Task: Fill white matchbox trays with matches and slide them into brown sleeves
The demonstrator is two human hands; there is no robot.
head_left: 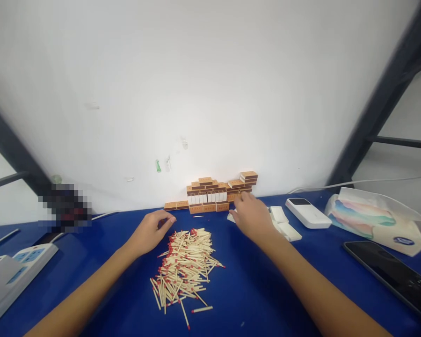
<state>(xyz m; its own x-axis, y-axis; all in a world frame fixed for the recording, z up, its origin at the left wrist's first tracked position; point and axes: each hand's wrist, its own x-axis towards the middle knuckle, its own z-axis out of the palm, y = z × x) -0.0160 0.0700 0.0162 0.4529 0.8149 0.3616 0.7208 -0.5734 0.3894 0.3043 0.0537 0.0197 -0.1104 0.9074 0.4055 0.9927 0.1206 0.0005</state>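
Observation:
A heap of red-tipped matches (187, 262) lies loose on the blue table, with a few single matches around it. My left hand (152, 229) hovers at the heap's upper left, fingers curved, thumb apart, nothing visible in it. Against the wall stands a low stack of orange-brown matchboxes (208, 206), with a row of white tray pieces upright in its middle. My right hand (252, 215) is at the stack's right end, thumb spread from the fingers. Its fingertips overlap the lower boxes; whether they touch is unclear. White matchbox trays (289, 231) lie beside and partly behind this hand.
To the right are a white power bank (308, 214), a tissue pack (375, 220) and a black phone (389, 276). A power strip (24, 262) sits at left. Dark metal posts (375, 93) and a white wall (210, 93) bound the table's back.

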